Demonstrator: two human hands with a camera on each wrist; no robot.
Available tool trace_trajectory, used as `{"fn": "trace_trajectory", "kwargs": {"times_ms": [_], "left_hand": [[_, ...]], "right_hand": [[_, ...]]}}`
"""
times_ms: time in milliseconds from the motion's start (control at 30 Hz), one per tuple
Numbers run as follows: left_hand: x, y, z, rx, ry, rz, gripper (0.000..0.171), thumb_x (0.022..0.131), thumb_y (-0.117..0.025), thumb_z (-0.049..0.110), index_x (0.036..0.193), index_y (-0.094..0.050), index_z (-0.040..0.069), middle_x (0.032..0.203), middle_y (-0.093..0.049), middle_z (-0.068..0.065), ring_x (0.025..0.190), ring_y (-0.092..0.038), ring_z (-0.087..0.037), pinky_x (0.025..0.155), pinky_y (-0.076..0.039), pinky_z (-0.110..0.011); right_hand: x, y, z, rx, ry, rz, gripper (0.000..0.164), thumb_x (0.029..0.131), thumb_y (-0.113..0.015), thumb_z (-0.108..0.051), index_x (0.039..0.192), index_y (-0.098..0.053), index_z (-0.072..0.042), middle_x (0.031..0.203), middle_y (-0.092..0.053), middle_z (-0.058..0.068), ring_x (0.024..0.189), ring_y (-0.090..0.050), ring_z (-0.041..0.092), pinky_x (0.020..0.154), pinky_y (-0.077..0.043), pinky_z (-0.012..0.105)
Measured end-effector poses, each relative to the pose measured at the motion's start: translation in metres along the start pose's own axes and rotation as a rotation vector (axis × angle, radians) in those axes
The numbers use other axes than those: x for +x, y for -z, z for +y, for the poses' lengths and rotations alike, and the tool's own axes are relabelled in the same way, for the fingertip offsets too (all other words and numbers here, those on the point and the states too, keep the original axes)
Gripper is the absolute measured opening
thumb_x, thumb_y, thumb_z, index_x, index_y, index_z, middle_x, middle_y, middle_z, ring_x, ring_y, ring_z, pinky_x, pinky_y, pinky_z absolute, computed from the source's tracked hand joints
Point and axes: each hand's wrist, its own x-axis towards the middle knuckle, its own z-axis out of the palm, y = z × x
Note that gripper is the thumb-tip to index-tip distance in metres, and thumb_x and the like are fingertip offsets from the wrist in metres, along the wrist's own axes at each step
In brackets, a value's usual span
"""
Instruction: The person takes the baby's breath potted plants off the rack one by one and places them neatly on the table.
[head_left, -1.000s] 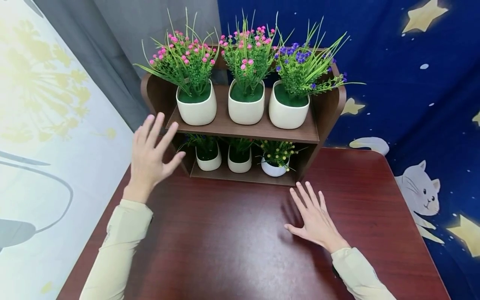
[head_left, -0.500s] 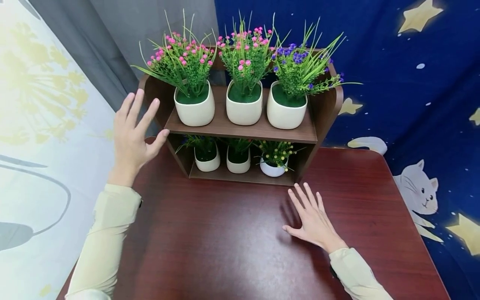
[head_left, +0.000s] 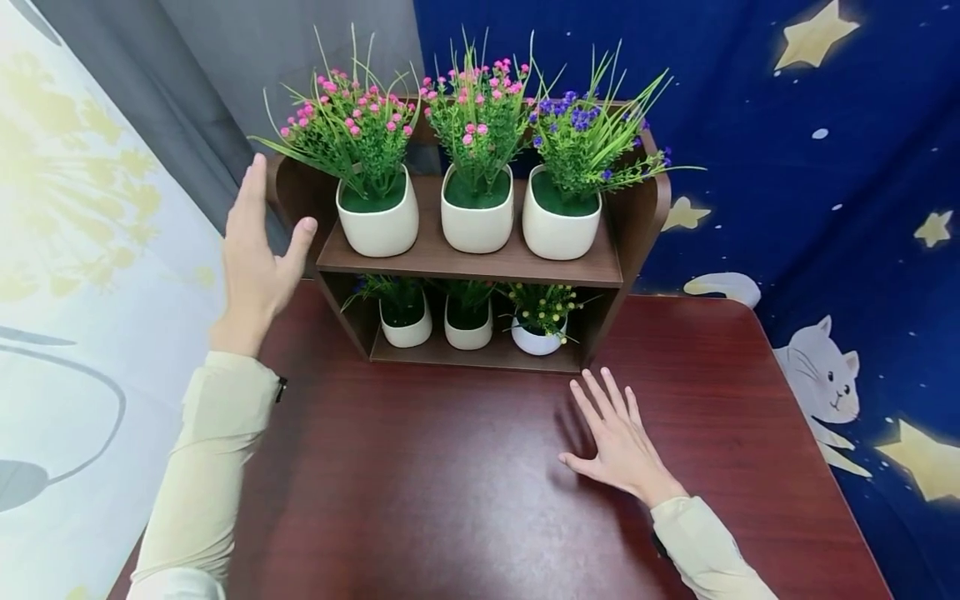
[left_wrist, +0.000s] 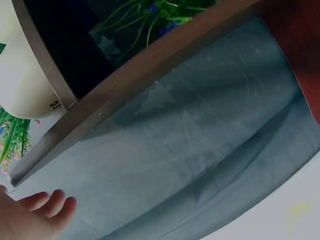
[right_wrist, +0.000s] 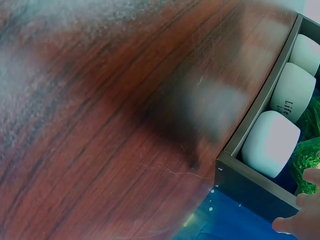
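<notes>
A dark brown two-tier shelf [head_left: 480, 265] stands on the table, holding white pots of artificial flowers. On its upper tier are a pink-flowered pot [head_left: 378, 225], a second pink-flowered pot [head_left: 477, 221] and a purple-flowered pot [head_left: 562, 225]. My left hand [head_left: 253, 262] is raised beside the shelf's left side panel [left_wrist: 125, 87], fingers extended and thumb apart. In the left wrist view its fingers are near that panel's edge; whether they touch it I cannot tell. With fingers spread, my right hand [head_left: 621, 450] hovers over the table in front of the shelf's right corner, holding nothing.
Smaller pots stand on the lower tier, including a yellow-flowered one [head_left: 538, 337]. The reddish-brown table [head_left: 450, 467] extends toward me. A grey curtain [head_left: 217, 75] and a blue star-patterned curtain [head_left: 750, 183] hang behind; a white patterned cloth [head_left: 82, 275] is at the left.
My left hand has moved left, away from the shelf's front, and turned more edge-on beside the left panel. The right hand stays nearly in place. The head view has shifted slightly.
</notes>
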Motion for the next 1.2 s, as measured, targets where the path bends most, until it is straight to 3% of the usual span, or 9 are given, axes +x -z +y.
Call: {"fn": "trace_trajectory", "kwargs": {"times_ms": [100, 233, 367, 533, 700, 800, 933, 1100, 1200], "left_hand": [[0.001, -0.006, -0.001, -0.057, 0.106, -0.021, 0.065, 0.088, -0.058, 0.032, 0.146, -0.031, 0.023, 0.145, -0.035, 0.009, 0.129, -0.036, -0.011, 0.104, -0.025, -0.031], [0.003, -0.010, -0.003, -0.060, 0.169, 0.000, 0.057, 0.090, -0.055, 0.026, 0.143, -0.036, 0.032, 0.122, -0.059, 0.000, 0.090, -0.058, -0.010, 0.080, -0.040, -0.020], [0.004, -0.010, -0.007, -0.045, 0.190, 0.039, 0.053, 0.090, -0.053, 0.023, 0.139, -0.038, 0.037, 0.087, -0.063, -0.012, 0.063, -0.049, 0.000, 0.062, -0.035, -0.014], [0.003, -0.008, -0.010, -0.018, 0.157, 0.023, 0.053, 0.091, -0.051, 0.021, 0.140, -0.035, 0.034, 0.074, -0.057, -0.014, 0.055, -0.044, -0.002, 0.055, -0.033, -0.017], [0.006, -0.013, -0.008, 0.028, 0.172, -0.096, 0.057, 0.090, -0.049, 0.025, 0.142, -0.025, 0.034, 0.070, -0.052, -0.017, 0.048, -0.046, -0.026, 0.050, -0.029, -0.024], [0.007, -0.011, -0.009, 0.024, 0.178, -0.123, 0.058, 0.090, -0.050, 0.025, 0.142, -0.025, 0.030, 0.077, -0.055, -0.022, 0.051, -0.050, -0.039, 0.052, -0.031, -0.027], [0.007, -0.013, -0.010, 0.026, 0.177, -0.124, 0.058, 0.090, -0.050, 0.025, 0.141, -0.024, 0.029, 0.083, -0.057, -0.023, 0.055, -0.053, -0.043, 0.055, -0.033, -0.035], [0.006, -0.014, -0.011, 0.037, 0.170, -0.119, 0.060, 0.089, -0.052, 0.025, 0.141, -0.023, 0.030, 0.076, -0.055, -0.025, 0.052, -0.051, -0.045, 0.052, -0.035, -0.045], [0.007, -0.012, -0.011, 0.021, 0.174, -0.120, 0.066, 0.087, -0.059, 0.026, 0.142, -0.024, 0.030, 0.095, -0.059, -0.027, 0.058, -0.052, -0.051, 0.059, -0.040, -0.054]], "right_hand": [[-0.001, 0.000, 0.001, 0.006, -0.004, -0.006, 0.101, 0.071, -0.061, -0.065, 0.147, -0.026, -0.009, 0.153, -0.015, 0.010, 0.139, -0.005, 0.035, 0.098, -0.013, 0.065], [-0.002, 0.000, 0.003, 0.008, -0.007, 0.001, 0.102, 0.070, -0.063, -0.064, 0.147, -0.027, -0.008, 0.151, -0.020, 0.013, 0.139, -0.003, 0.035, 0.098, -0.013, 0.065], [0.000, -0.001, 0.001, 0.002, -0.007, 0.000, 0.102, 0.070, -0.064, -0.064, 0.147, -0.028, -0.008, 0.152, -0.019, 0.012, 0.139, -0.004, 0.035, 0.098, -0.015, 0.065], [0.002, -0.002, -0.001, 0.020, -0.006, 0.004, 0.101, 0.071, -0.061, -0.066, 0.147, -0.027, -0.009, 0.153, -0.017, 0.010, 0.138, -0.007, 0.037, 0.098, -0.015, 0.065], [0.003, -0.001, -0.003, 0.068, -0.026, 0.045, 0.098, 0.072, -0.061, -0.065, 0.145, -0.031, -0.007, 0.152, -0.020, 0.011, 0.138, -0.007, 0.037, 0.099, -0.015, 0.063], [0.007, 0.000, -0.009, 0.100, -0.027, 0.059, 0.097, 0.072, -0.062, -0.063, 0.145, -0.031, -0.007, 0.152, -0.020, 0.009, 0.139, -0.007, 0.035, 0.100, -0.015, 0.062], [0.014, 0.003, -0.017, 0.143, -0.019, 0.087, 0.096, 0.073, -0.062, -0.062, 0.144, -0.032, -0.006, 0.151, -0.023, 0.011, 0.138, -0.009, 0.036, 0.101, -0.016, 0.060], [0.024, 0.008, -0.028, 0.182, -0.007, 0.112, 0.095, 0.074, -0.062, -0.060, 0.146, -0.029, -0.008, 0.150, -0.025, 0.010, 0.139, -0.010, 0.033, 0.101, -0.017, 0.059], [0.030, 0.010, -0.033, 0.201, 0.009, 0.140, 0.093, 0.075, -0.062, -0.060, 0.145, -0.030, -0.007, 0.148, -0.029, 0.011, 0.139, -0.011, 0.031, 0.103, -0.017, 0.055]]}}
